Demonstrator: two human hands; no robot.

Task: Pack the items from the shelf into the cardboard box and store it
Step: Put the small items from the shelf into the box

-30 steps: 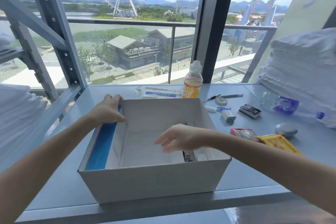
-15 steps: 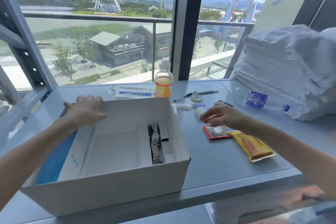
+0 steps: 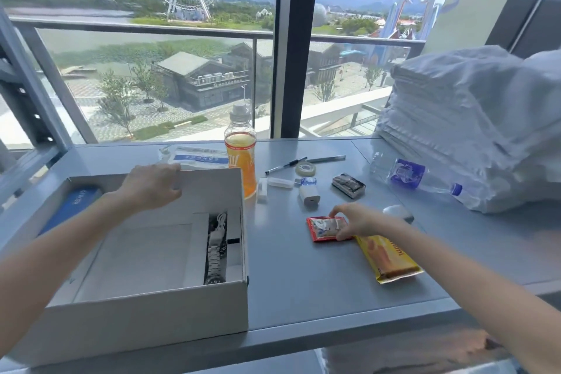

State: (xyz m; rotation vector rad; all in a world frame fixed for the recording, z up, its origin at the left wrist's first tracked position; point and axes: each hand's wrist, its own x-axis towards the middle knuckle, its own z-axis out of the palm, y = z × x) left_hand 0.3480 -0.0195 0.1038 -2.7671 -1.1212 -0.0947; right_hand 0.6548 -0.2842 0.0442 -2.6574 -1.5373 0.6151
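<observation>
- An open white cardboard box point(image 3: 136, 322) sits at the left of the grey metal shelf point(image 3: 303, 288), with its front wall at the shelf's near edge.
- Inside the box, a flat blue case point(image 3: 71, 206) lies along the left wall, and a silver metal-link wristwatch point(image 3: 216, 249) lies along the right wall.
- The left hand point(image 3: 148, 188) grips the box's far wall, fingers curled over its rim.
- Behind the box lies a white packet with a blue label point(image 3: 197, 158). A clear plastic bottle of orange drink point(image 3: 241, 158) stands upright just beside the box's far right corner.
- Farther right lie thin pens point(image 3: 285, 164), a roll of clear tape point(image 3: 306, 168), a white charger plug point(image 3: 309, 197) and a dark foil-wrapped block point(image 3: 348, 186).
- The right hand point(image 3: 355, 220) pinches a small red sachet point(image 3: 323, 229) that lies flat on the shelf, fingers on its far edge and thumb at its near right corner.
- A long yellow snack wrapper point(image 3: 388, 258) lies just beside the sachet.
- A clear water bottle with a blue label point(image 3: 409, 174) lies on its side against a stack of folded white cloth in plastic point(image 3: 473, 124).
</observation>
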